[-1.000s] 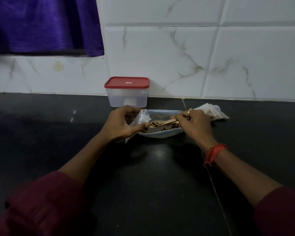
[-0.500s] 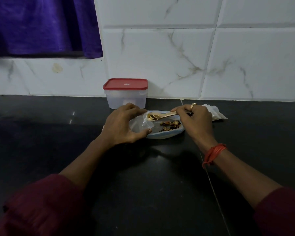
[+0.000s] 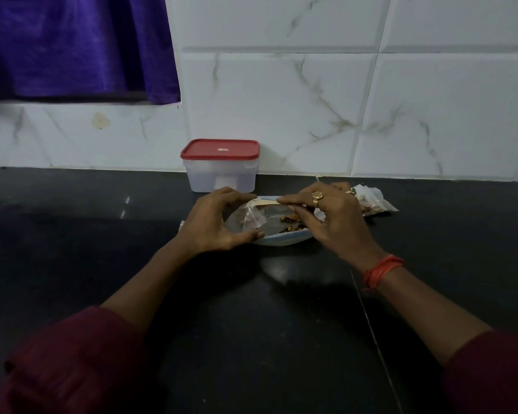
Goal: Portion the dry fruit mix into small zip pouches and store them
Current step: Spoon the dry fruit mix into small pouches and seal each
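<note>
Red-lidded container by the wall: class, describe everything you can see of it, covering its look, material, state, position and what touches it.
The red-lidded container is a box with rounded corners. Its body looks like translucent whitish plastic. Its red lid, bearing a small white label, sits closed on top. It stands upright on the black countertop, at the foot of the tiled wall. Its contents cannot be made out. The left hand, just in front, appears not to touch it.

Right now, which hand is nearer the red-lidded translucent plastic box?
Left. The left hand is just in front of the red-lidded plastic box; the right hand is farther, off to its right.
</note>
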### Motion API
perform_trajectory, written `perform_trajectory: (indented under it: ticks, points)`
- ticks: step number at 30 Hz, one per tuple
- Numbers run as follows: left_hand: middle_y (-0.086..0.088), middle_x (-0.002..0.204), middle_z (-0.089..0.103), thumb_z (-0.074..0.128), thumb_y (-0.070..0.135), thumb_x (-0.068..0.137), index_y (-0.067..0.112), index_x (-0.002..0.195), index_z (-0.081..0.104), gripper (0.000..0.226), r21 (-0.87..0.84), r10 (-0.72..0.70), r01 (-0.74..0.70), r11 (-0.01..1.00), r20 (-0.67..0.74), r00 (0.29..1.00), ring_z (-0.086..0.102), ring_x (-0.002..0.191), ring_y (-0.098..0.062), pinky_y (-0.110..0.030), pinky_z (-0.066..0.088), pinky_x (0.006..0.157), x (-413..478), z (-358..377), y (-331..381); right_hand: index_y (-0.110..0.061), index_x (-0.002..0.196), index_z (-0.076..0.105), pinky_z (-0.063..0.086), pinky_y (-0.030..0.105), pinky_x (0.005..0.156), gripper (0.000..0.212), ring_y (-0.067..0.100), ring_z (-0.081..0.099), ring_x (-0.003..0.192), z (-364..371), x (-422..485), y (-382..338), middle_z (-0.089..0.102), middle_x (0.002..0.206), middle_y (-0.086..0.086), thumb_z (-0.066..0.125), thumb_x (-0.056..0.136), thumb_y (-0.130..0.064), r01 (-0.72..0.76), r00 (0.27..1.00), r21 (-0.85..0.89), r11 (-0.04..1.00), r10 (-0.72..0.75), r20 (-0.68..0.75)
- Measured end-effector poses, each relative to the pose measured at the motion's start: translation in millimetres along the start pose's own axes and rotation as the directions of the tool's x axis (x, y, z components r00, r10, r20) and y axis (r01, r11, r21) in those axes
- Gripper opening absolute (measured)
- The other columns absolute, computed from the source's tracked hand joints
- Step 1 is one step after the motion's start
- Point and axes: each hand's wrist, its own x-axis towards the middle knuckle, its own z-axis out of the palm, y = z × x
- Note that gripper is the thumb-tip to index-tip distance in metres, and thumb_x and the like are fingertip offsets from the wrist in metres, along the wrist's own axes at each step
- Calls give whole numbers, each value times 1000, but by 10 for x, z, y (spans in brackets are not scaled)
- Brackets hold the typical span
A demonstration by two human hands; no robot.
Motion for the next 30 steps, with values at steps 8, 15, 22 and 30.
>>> perform_trajectory:
  ticks: [8,15,22,30]
  points:
    - [1,108,75,83,30,75,14,118,69,47,-432,-272,224,874,-54,961,70,102,-12,-25,57,86,27,53,62,-20,112,76,51,48,78,22,11,66,88,-52,30,9,73,96,-4,67,93,-12,-103,981,65,992,113,-159]
    - [0,111,76,80,21,72,21,114,69,43,-741,-418,281,610,0,908,70,107,-18,-30,57,84,74,3,129,-27,93,78,50,49,82,18,8,63,67,-119,16,97,70,80,-9,62,89,-20,-288,917,26,957,284,-281]
    - [-3,110,76,88,15,65,18,118,62,58,-718,-428,280,637,-27,903,70,109,-19,-37,58,91,67,17,122,-32,99,78,26,36,84,21,15,62,74,-122,-118,224,72,90,-9,58,91,-31,-151,986,-408,900,164,-4]
    - [-2,103,77,81,24,69,10,116,63,52,-625,-401,289,725,-43,915,73,99,-15,-29,60,83,54,32,166,-34,99,78,28,39,88,19,18,63,81,-109,-92,216,72,89,-5,60,91,-31,-230,952,-404,886,291,96]
